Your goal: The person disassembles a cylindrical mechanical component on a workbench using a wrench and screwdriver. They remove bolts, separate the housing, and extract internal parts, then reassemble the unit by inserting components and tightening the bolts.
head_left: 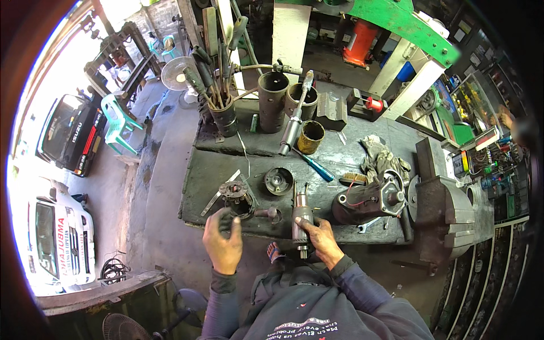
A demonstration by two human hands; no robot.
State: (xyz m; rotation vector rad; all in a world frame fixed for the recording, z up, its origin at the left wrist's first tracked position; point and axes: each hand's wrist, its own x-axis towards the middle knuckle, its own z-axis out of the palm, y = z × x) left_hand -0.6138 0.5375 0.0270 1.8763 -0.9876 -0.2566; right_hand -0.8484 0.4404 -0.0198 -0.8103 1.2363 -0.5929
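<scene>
My right hand (322,241) grips a dark metal armature (302,224) with a steel shaft, held upright at the bench's front edge. My left hand (222,241) is raised with loosely bent fingers, apart and apparently empty, just below a round brush-plate assembly (234,192). A round metal cap (278,181) lies behind that assembly. To the right sit a motor housing (357,207) with a red wire, a wooden brush (352,178) and a wrench (371,225). A blue-handled screwdriver (317,165) lies farther back.
The workbench (198,170) carries tool-filled cans (224,119), a yellow tin (310,137), rags (379,158) and a vise-like block (453,221). A green press (391,17) stands behind. Green chairs (117,122) and vehicles (62,238) are left. Another person's hand (504,116) shows far right.
</scene>
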